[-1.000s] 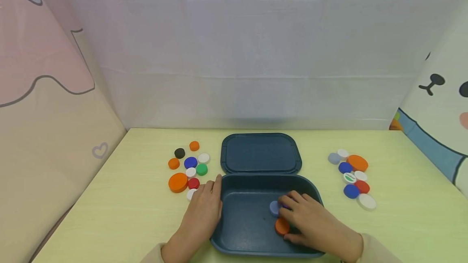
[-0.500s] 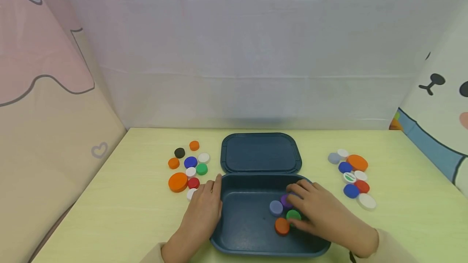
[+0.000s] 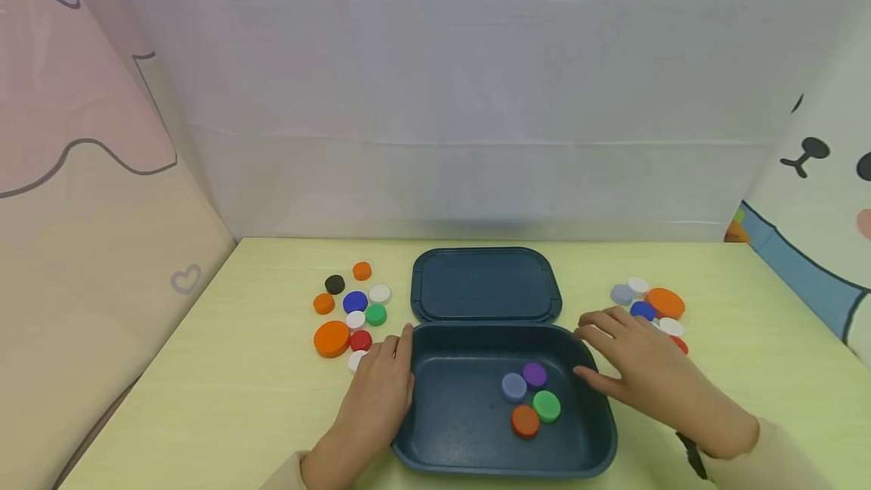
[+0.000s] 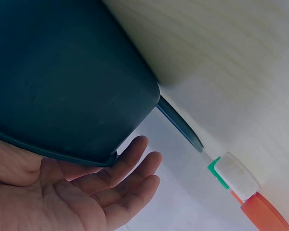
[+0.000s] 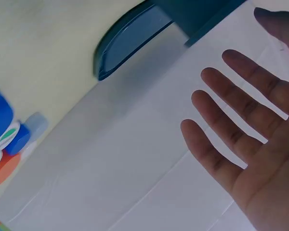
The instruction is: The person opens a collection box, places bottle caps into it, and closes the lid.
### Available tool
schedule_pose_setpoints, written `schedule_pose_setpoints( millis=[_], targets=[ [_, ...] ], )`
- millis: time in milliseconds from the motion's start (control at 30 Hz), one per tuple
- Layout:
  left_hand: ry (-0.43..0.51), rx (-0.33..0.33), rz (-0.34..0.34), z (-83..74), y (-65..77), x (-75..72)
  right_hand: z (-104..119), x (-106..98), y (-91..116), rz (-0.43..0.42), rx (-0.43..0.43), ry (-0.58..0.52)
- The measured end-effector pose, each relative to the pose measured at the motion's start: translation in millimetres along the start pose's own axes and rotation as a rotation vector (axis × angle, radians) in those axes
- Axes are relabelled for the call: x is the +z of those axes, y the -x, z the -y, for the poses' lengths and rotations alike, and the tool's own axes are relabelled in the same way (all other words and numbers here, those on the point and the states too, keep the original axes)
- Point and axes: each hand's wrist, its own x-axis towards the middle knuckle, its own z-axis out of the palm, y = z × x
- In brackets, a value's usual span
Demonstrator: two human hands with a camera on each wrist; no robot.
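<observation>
Right hand (image 3: 640, 358) spread, empty, apparently between caps (image 3: 547, 406); straight-fingered left hand (image 3: 377, 393) touches the left edge of the tray (image 3: 454, 429). Another pickup would call for pinching.

Plain cream sleeves (image 3: 765, 456) — and, on the right, a dark strap-like piece (image 3: 692, 455).

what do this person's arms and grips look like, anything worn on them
The left grip and right grip are bare human hands with no gloves. Both arms wear pale cream sleeves: left sleeve, right sleeve. A small dark piece shows beside the right wrist; I can't tell what it is.
</observation>
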Motion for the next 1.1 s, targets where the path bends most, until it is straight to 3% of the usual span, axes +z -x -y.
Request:
schedule_pose_setpoints(
  millis=[167,267,500,767,1100],
  targets=[
    [0.000,-0.002,0.004,-0.4,-0.3,-0.5,-19.6,4.7,11.3,-0.087,-0.008,0.006],
    [-0.001,-0.003,0.003,-0.2,-0.7,-0.5,-27.8,7.2,17.9,-0.082,0.020,0.005],
    [0.002,-0.005,-0.002,0.2,-1.1,-0.2,-41.1,11.2,30.3,0.016,0.136,0.021],
    [0.017,-0.009,0.009,-0.2,-1.5,-0.4,-58.3,19.7,44.1,0.060,0.190,0.033],
    [0.018,-0.008,0.006,-0.8,-0.8,-1.0,-68.7,21.8,54.4,0.250,0.334,0.027]
  ],
)
